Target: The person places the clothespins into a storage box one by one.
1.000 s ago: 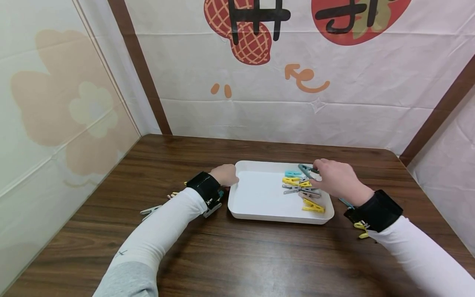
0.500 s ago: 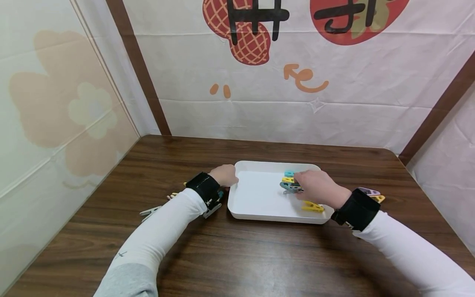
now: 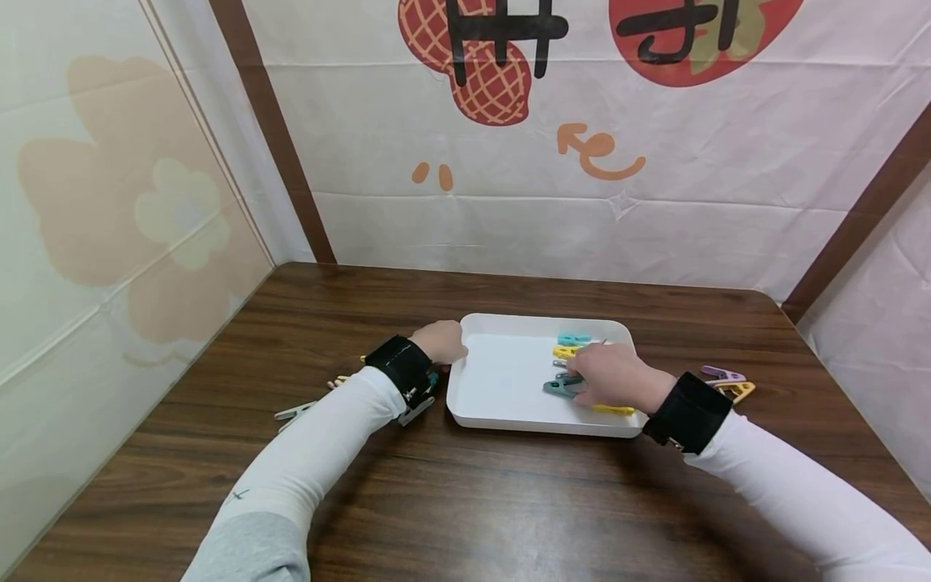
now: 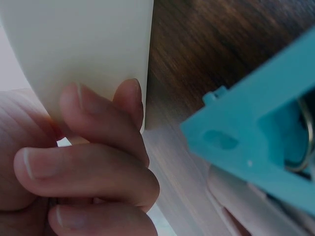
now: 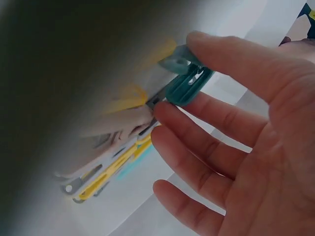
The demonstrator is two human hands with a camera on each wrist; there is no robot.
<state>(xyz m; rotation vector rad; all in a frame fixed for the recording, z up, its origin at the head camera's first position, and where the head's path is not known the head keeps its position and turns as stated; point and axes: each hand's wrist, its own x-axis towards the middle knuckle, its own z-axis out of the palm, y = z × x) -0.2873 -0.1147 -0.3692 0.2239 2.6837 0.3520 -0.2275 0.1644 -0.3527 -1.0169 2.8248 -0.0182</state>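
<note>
My left hand (image 3: pixel 439 343) grips the left rim of a white tray (image 3: pixel 494 386). Its fingers curl against the tray wall (image 4: pixel 98 44) in the left wrist view. Over the tray's right half, my right hand (image 3: pixel 617 374) pinches a dark teal clothespin (image 3: pixel 558 388) between thumb and fingers. The right wrist view shows that clothespin (image 5: pixel 189 87) close up, beside other pegs in a row. A light blue clothespin (image 3: pixel 574 339) lies at the back of the row, with a yellow clothespin (image 3: pixel 564 352) in front of it. Another yellow one (image 3: pixel 614 410) is partly under the hand.
On the table (image 3: pixel 502 509) right of the tray lie a purple clothespin (image 3: pixel 722 374) and a yellow-orange clothespin (image 3: pixel 738 391). Several more are left of it, including a grey clothespin (image 3: pixel 294 412), partly behind the left forearm. A printed cloth (image 3: pixel 509 226) hangs behind the table.
My right hand has carried the dark teal clothespin from the tray's back right leftward, then forward to the row's front part. The left hand has stayed on the rim.
</note>
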